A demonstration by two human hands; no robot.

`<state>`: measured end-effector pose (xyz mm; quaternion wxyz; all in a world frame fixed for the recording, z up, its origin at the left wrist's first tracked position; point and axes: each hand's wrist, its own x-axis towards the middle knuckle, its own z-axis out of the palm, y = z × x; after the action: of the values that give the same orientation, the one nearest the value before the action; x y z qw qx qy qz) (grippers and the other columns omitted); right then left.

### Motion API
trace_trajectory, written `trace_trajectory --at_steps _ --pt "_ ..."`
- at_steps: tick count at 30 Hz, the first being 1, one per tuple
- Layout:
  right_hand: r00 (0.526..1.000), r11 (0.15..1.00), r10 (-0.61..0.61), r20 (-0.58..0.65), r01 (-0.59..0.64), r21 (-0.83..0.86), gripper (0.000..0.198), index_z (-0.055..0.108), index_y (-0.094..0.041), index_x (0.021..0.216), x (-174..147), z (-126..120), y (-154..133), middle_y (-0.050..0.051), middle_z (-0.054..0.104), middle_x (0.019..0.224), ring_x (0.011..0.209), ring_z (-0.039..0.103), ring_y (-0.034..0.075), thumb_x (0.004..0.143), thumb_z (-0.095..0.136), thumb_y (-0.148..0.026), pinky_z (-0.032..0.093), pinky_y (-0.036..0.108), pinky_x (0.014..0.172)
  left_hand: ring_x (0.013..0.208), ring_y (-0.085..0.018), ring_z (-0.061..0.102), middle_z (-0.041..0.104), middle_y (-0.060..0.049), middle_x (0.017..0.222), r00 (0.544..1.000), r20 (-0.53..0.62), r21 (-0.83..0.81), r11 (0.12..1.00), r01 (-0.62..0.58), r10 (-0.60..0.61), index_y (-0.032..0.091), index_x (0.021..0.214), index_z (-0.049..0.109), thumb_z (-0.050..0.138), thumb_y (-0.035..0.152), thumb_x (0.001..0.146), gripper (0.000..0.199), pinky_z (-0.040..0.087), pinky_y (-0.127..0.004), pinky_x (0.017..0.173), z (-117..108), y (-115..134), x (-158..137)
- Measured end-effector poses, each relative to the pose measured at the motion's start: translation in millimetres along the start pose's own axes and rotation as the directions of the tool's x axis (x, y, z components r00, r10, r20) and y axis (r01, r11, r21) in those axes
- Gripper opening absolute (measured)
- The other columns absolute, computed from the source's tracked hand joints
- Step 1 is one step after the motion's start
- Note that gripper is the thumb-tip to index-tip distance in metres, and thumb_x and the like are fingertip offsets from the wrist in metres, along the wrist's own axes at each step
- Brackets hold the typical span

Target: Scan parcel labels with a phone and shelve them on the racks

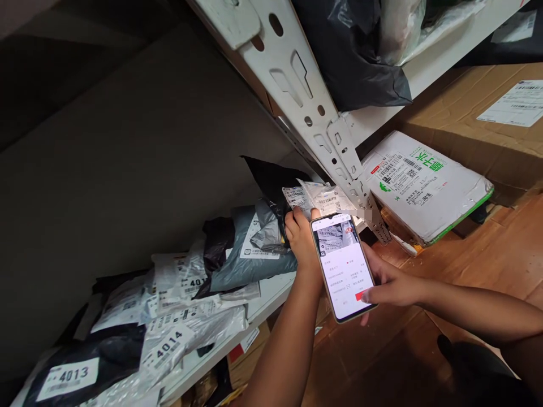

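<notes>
- the left hand (300, 234) reaches up to the shelf (271, 291) and pinches the lower edge of a crumpled white shipping label (316, 198), fingers curled closed on it
- that label belongs to a black parcel bag (271, 181) standing on the shelf just left of the white perforated upright post (305, 96); the label sits directly above the left hand, touching its fingertips
- the right hand (388, 280) grips a smartphone (343, 267) from its right side, fingers wrapped behind the phone and the thumb lying across the lower part of the lit screen, on or near a red button
- the phone is tilted, its top end just below the label and right beside the left hand's knuckles; its screen shows a camera preview of the label at the top and form lines below
- left of the left hand a grey mailer (250, 257) lies on the shelf, touching the black bag
- further left and lower, more bags lie piled with number tags reading 4014 (167, 346) and 4013 (70, 377)
- right of the post a white carton with green print (428, 183) lies tilted on the wooden floor (487, 254), with a large brown cardboard box (470, 118) behind it
- on the upper shelf board another black bag (360, 56) hangs over the edge
</notes>
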<state>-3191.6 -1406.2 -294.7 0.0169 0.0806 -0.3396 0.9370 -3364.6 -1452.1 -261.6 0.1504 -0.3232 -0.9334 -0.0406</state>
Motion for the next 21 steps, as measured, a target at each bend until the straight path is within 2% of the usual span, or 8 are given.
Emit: trace_trajectory --at_steps 4,8,11,14,16,18,21 --pt "1.000 1.000 0.002 0.004 -0.002 0.008 0.107 -0.001 -0.035 0.150 -0.5 0.4 3.7 0.010 0.053 0.131 0.084 0.063 0.015 0.078 0.077 -0.031 0.059 0.026 0.058 0.127 -0.032 0.047 0.058 -0.014 0.134 0.995 0.056 0.113 0.989 -0.091 0.085 0.018 0.108 0.067 0.045 0.025 0.095 0.026 0.042 -0.043 0.102 -1.7 -2.5 0.6" --pt "0.999 0.999 0.021 0.029 -0.022 0.042 0.107 0.005 -0.037 0.150 -0.2 1.1 9.0 0.007 0.056 0.124 0.082 0.064 0.016 0.074 0.080 -0.031 0.061 0.032 0.061 0.115 -0.031 0.052 0.068 -0.013 0.111 0.982 0.060 0.180 0.966 -0.187 0.179 0.016 0.104 0.067 0.050 0.037 0.093 0.029 0.042 -0.041 0.095 -3.8 -9.3 4.0" --pt "0.993 0.993 0.085 0.083 -0.092 0.073 0.107 0.011 -0.035 0.149 0.1 3.7 11.1 0.003 0.059 0.111 0.080 0.064 0.018 0.069 0.081 -0.027 0.061 0.040 0.067 0.106 -0.030 0.056 0.069 -0.014 0.104 0.982 0.039 0.197 0.962 -0.188 0.183 0.015 0.100 0.067 0.044 0.041 0.095 0.035 0.043 -0.040 0.089 -5.6 -11.2 7.8" --pt "0.980 0.985 0.146 0.134 -0.157 0.075 0.107 0.016 -0.034 0.149 0.2 7.9 12.9 0.002 0.057 0.107 0.078 0.063 0.017 0.065 0.083 -0.026 0.060 0.045 0.071 0.097 -0.031 0.059 0.068 -0.017 0.098 0.990 0.084 0.200 0.971 -0.129 0.115 0.011 0.104 0.065 0.037 0.036 0.096 0.039 0.045 -0.040 0.084 -9.8 -8.0 11.4" --pt "0.974 0.981 0.170 0.153 -0.181 0.065 0.108 0.019 -0.035 0.148 0.4 10.4 14.8 0.002 0.055 0.109 0.077 0.062 0.015 0.063 0.086 -0.026 0.060 0.040 0.068 0.094 -0.031 0.060 0.067 -0.017 0.096 0.995 0.084 0.170 0.984 -0.060 0.047 0.009 0.111 0.063 0.035 0.032 0.095 0.039 0.046 -0.040 0.081 -14.4 -3.7 13.3" --pt "0.971 0.982 0.166 0.174 -0.179 0.059 0.110 0.020 -0.035 0.148 0.8 11.9 16.8 0.001 0.054 0.107 0.076 0.061 0.014 0.061 0.087 -0.026 0.060 0.031 0.060 0.098 -0.031 0.059 0.065 -0.017 0.105 0.999 0.040 0.153 0.988 -0.018 0.012 0.010 0.121 0.060 0.040 0.023 0.092 0.038 0.046 -0.039 0.081 -19.3 1.3 14.9" --pt "0.971 0.984 0.151 0.185 -0.165 0.066 0.108 0.022 -0.034 0.147 1.5 12.6 18.2 0.001 0.052 0.104 0.073 0.061 0.013 0.061 0.087 -0.024 0.057 0.021 0.049 0.109 -0.034 0.053 0.059 -0.018 0.120 0.999 0.042 0.201 0.979 -0.042 0.034 0.014 0.114 0.066 0.047 0.019 0.085 0.035 0.045 -0.042 0.085 -24.4 9.5 17.8"
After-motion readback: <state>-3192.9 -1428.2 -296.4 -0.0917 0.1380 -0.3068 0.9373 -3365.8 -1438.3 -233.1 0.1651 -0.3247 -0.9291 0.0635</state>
